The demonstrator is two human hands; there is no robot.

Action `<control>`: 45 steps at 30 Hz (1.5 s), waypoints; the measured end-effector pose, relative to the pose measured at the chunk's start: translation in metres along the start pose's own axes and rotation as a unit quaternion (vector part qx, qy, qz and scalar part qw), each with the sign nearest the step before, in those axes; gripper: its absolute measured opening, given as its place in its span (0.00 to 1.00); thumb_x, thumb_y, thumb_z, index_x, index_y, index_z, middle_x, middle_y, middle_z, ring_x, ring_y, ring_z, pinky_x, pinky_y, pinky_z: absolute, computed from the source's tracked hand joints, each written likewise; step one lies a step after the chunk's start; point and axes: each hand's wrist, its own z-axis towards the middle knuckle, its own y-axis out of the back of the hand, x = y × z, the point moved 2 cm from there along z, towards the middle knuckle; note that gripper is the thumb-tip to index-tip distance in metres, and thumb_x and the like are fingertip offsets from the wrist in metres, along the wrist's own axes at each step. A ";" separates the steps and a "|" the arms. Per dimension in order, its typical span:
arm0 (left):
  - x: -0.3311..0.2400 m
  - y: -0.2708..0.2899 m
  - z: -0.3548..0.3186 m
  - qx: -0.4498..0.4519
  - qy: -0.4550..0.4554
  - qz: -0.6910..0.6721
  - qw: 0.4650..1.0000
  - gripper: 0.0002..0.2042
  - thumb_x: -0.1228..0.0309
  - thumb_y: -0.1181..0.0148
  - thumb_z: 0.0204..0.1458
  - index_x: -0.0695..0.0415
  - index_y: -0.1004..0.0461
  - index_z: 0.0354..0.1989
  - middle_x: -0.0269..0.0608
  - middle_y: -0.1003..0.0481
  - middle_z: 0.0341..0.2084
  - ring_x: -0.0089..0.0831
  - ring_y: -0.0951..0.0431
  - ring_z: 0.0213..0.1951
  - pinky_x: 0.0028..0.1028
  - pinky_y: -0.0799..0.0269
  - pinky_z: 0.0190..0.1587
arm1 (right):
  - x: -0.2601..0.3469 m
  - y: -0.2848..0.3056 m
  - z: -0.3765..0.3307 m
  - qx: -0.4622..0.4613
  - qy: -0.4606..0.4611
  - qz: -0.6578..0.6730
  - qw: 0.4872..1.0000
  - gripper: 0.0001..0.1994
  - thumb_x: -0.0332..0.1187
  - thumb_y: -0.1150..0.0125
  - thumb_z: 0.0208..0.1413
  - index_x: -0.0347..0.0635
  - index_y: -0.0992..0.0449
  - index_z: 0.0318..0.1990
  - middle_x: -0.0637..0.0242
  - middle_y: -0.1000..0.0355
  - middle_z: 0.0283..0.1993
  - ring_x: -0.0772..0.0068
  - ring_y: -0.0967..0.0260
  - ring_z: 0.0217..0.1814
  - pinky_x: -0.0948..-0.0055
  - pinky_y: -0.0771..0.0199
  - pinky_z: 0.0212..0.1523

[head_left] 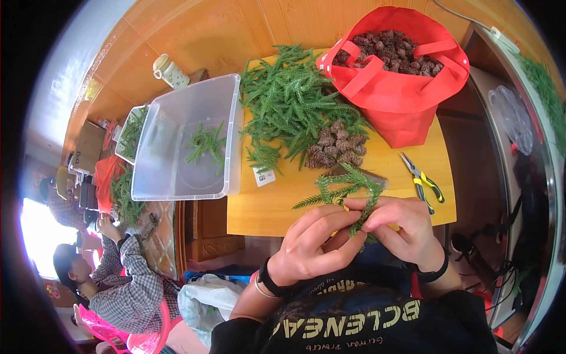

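Both my hands meet at the near edge of the yellow table, over a green artificial pine sprig [370, 203]. My left hand [321, 239] pinches the lower part of it with curled fingers. On the other side, my right hand [407, 227] grips the same stem between thumb and fingertips. Several needled branches fan out to the left and up from my fingers. Just beyond lies a small heap of brown pine cones [337, 146]. Pliers [420, 180] with yellow and black handles rest to the right of my hands, jaws pointing away.
A large pile of green sprigs [292, 97] covers the table's far left. A red bag [401, 106] full of pine cones stands at the back right. A clear plastic bin [233, 141] holding a few sprigs sits left. Farther left, a person in a checked shirt [132, 295] works at another table.
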 end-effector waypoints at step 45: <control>-0.004 0.001 0.001 -0.006 -0.003 0.056 0.998 0.19 0.85 0.34 0.27 0.52 0.26 0.31 0.42 0.26 0.34 0.37 0.25 0.33 0.28 0.26 0.30 | -0.008 0.000 -0.005 -0.023 0.045 -0.021 0.998 0.05 0.20 0.41 0.47 0.40 0.29 0.30 0.45 0.27 0.42 0.53 0.25 0.42 0.68 0.24 0.39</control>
